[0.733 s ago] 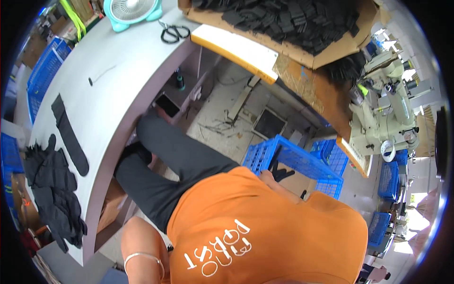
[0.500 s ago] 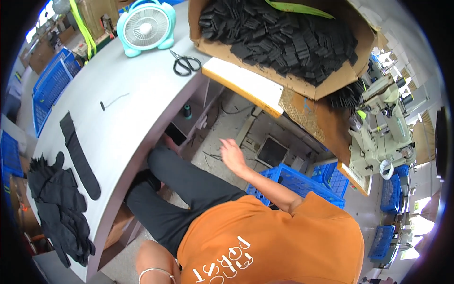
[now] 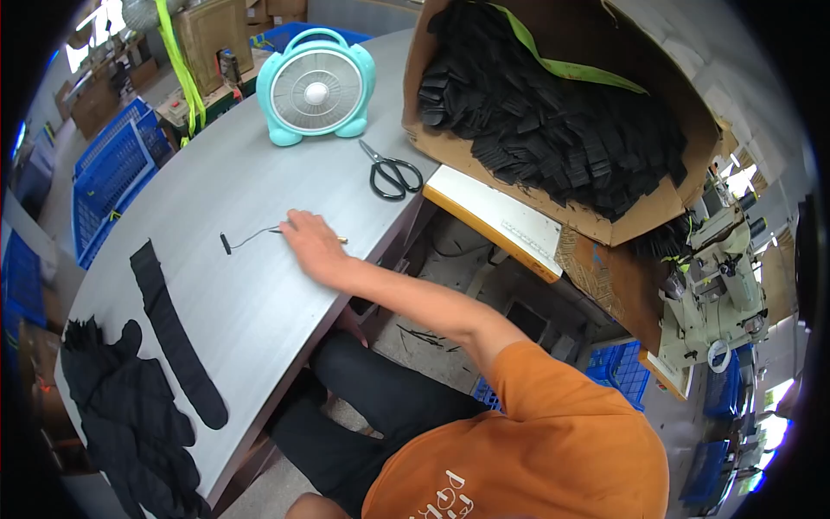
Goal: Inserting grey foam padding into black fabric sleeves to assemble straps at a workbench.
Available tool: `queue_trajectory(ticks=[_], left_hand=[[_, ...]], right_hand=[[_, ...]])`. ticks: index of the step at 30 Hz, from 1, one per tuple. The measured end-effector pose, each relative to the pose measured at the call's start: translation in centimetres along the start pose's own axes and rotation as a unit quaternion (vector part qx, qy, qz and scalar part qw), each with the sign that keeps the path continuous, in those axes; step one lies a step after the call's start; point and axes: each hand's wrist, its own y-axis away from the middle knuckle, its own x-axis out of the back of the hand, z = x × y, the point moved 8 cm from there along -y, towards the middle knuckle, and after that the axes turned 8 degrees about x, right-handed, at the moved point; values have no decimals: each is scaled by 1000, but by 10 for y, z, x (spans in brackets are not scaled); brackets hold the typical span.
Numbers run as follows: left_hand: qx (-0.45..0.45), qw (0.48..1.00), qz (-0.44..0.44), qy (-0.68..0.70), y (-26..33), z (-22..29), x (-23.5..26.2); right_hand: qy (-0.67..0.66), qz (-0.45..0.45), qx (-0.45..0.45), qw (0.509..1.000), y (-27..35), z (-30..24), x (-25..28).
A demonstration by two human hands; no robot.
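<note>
My right hand (image 3: 316, 249) rests on the grey tabletop (image 3: 259, 320), back upward and fingers curled. A slim rod with a brass-coloured end (image 3: 343, 240) sticks out beside it, and a thin dark tip shows past the fingertips. Its middle is hidden under the hand. Just left of my fingers lies a thin dark cord (image 3: 251, 236) joined to a small black cylinder (image 3: 226, 243). Farther left is a long black fabric strip (image 3: 173, 329), with a heap of black fabric pieces (image 3: 130, 415) beside it. Of my left arm only bare skin (image 3: 313, 507) shows at the lower edge; its hand is out of sight.
A turquoise fan (image 3: 316, 93) stands at the far side, with black-handled scissors (image 3: 394, 176) near it. A cardboard box (image 3: 635, 227) full of black strips sits at the upper right, near a sewing machine (image 3: 722, 285). Blue crates (image 3: 112, 186) stand beyond the table.
My right hand has moved from over the floor, left onto the tabletop beside the cord. The slim rod now shows under it. My left wrist with its bracelet has left the view.
</note>
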Motion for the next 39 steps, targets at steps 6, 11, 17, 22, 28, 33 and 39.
queue_trajectory(ticks=[6,11,17,22,28,33,39], left_hand=[[358,788,-167,-473,79,-105,105],[491,634,-257,-540,148,-171,195],[425,609,-398,-538,175,-189,160],[439,601,-429,-512,199,-189,125],[542,683,-284,-399,201,-184,117],[803,586,-92,55,251,-171,92],[813,581,22,31,230,-183,121]], right_hand=[[167,116,39,978,22,81,115],[415,193,-36,888,39,159,276],[572,44,-186,797,45,268,339],[576,100,-76,808,46,177,311],[382,201,236,871,103,-27,241],[64,124,403,905,162,-154,151],[-56,21,435,899,210,-195,109]])
